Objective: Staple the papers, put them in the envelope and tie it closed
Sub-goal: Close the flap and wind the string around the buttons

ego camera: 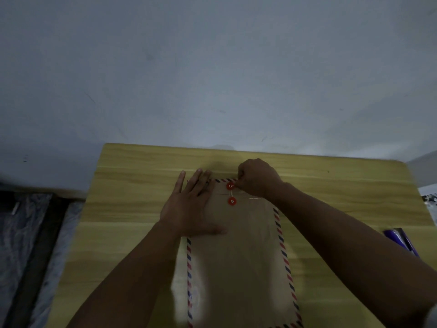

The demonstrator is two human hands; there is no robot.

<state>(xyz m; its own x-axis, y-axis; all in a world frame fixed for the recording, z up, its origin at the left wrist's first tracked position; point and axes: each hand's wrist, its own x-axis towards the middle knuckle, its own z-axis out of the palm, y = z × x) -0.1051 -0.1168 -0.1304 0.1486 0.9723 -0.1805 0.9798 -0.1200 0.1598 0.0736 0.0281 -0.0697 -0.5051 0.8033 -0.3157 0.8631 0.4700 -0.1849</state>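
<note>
A brown envelope [241,261] with a red-and-blue striped border lies lengthwise on the wooden table [132,209], flap end away from me. Two red button discs sit near that end: the upper button [230,186] on the flap and the lower button [232,201] just below it. A thin white string [255,198] runs between the buttons and trails off to the right. My left hand [192,204] lies flat with straight fingers, pressing the envelope's upper left part. My right hand [257,178] is curled beside the upper button and pinches the string there. No papers are visible.
A purple stapler [402,241] lies at the table's right edge, partly behind my right forearm. A grey wall stands right behind the table's far edge. To the left of the table, dark floor and crinkled plastic sheeting [21,233] are visible.
</note>
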